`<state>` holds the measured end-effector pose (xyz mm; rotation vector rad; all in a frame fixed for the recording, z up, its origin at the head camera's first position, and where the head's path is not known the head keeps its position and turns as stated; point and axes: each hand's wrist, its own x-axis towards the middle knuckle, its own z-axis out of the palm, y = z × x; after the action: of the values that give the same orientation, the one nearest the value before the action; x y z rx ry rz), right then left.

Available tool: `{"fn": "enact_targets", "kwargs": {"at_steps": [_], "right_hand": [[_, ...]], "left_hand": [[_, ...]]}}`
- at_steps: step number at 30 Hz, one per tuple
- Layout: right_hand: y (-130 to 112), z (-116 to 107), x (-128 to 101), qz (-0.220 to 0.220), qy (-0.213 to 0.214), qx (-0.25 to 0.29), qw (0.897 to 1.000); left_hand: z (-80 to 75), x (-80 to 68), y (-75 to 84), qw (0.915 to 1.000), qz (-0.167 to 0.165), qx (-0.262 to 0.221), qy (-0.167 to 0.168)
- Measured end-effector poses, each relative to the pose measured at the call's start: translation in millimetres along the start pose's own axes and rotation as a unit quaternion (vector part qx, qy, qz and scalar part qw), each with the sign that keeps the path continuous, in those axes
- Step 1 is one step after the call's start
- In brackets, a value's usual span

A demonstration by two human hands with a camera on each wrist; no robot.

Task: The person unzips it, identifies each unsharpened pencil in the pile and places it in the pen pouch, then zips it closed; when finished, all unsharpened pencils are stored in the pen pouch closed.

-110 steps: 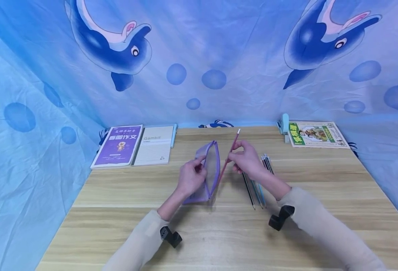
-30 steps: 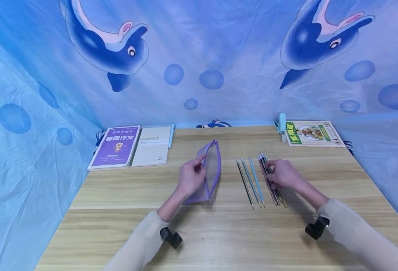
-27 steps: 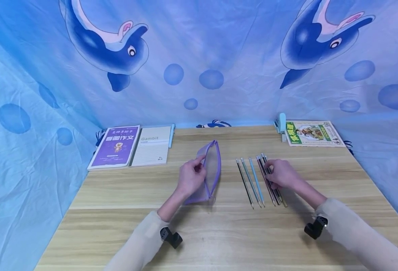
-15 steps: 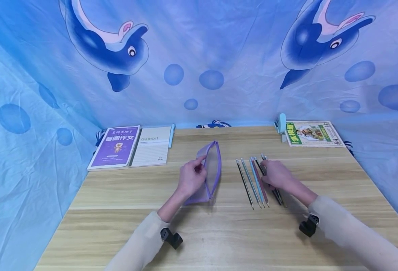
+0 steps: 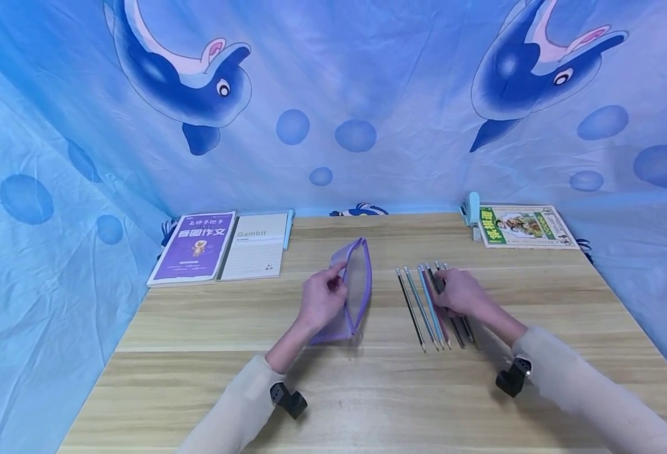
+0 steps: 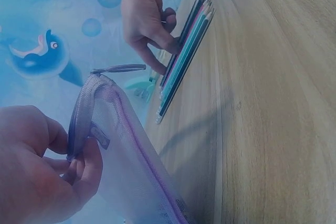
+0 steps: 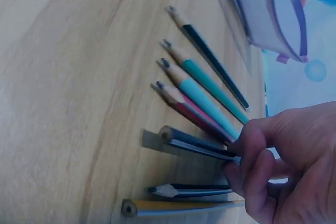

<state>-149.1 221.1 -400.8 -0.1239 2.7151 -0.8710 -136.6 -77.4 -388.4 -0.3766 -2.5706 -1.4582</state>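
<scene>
My left hand pinches the edge of a purple mesh zip pencil case, whose mouth gapes toward the right. The left wrist view shows the thumb and fingers closed on its zip edge. To the right of the case, my right hand pinches a dark pencil with a blunt end, tilted up off the table with its shadow beneath. Beside it lie a black pencil, a teal pencil, a light blue pencil and a red pencil. Another dark pencil and a yellowish one lie under the hand.
At the back left of the wooden table lie a purple book and a Gambit notebook, with a light blue stick-like item alongside. A light blue stapler-like object and a green-and-white booklet are at the back right.
The red pencil, earlier in my right hand by the case, now lies beside the light blue one. My right hand has shifted slightly left and pinches a dark pencil. My left hand stays put.
</scene>
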Motion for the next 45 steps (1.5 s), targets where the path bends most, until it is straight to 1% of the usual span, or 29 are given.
{"fn": "enact_targets", "kwargs": {"at_steps": [3, 5, 8, 12, 15, 19, 23, 27, 28, 30, 32, 36, 40, 45], "right_hand": [[1.3, -2.5, -1.3, -0.001, 0.013, 0.042, 0.999], [0.7, -4.0, -1.7, 0.0, 0.02, 0.083, 0.996], [-3.2, -5.8, -2.5, 0.004, 0.026, 0.139, 0.99], [-14.8, -6.0, -4.1, 0.011, 0.031, 0.217, 0.976], [-27.0, -3.1, -4.0, 0.012, 0.041, 0.282, 0.958], [-49.1, 4.5, -1.9, 0.005, 0.064, 0.352, 0.934], [-71.8, 14.3, 2.9, -0.006, 0.093, 0.403, 0.911], [-91.9, 25.1, 9.5, -0.016, 0.107, 0.448, 0.888], [-96.7, 27.4, 10.8, -0.019, 0.109, 0.456, 0.883], [-105.4, 32.2, 13.2, -0.022, 0.114, 0.466, 0.877], [-112.8, 37.2, 14.8, -0.025, 0.12, 0.465, 0.877], [-119.7, 47.9, 16.0, -0.028, 0.117, 0.446, 0.887], [-120.3, 56.6, 14.1, -0.032, 0.103, 0.418, 0.902], [-122.0, 61.8, 11.2, -0.06, 0.11, 0.358, 0.925]], "left_hand": [[0.6, 0.2, 0.3, 1.0, 0.003, -0.001, 0.0], [0.7, 0.2, 0.3, 1.0, 0.004, -0.003, 0.0], [0.5, 0.6, 0.3, 1.0, 0.004, -0.004, 0.0], [0.0, 1.0, 0.7, 1.0, 0.003, -0.005, 0.0], [-0.3, 0.9, 2.2, 1.0, 0.0, -0.007, -0.001], [-1.5, 0.6, 3.2, 1.0, -0.004, -0.008, -0.001], [-2.0, 0.7, 2.3, 1.0, -0.002, -0.009, 0.0], [-1.9, 1.0, 1.9, 1.0, -0.002, -0.009, 0.001], [-1.8, 1.0, 2.0, 0.9999, -0.002, -0.01, 0.001], [-1.7, 1.2, 2.1, 0.9999, -0.004, -0.009, 0.003], [-1.4, 1.5, 1.9, 0.9999, -0.004, -0.01, 0.004], [-0.5, 2.0, 2.1, 0.9999, -0.009, -0.013, 0.006], [-0.2, 2.4, 3.0, 0.9998, -0.015, -0.01, 0.009], [-0.9, 2.5, 5.1, 0.9995, -0.027, -0.002, 0.012]]}}
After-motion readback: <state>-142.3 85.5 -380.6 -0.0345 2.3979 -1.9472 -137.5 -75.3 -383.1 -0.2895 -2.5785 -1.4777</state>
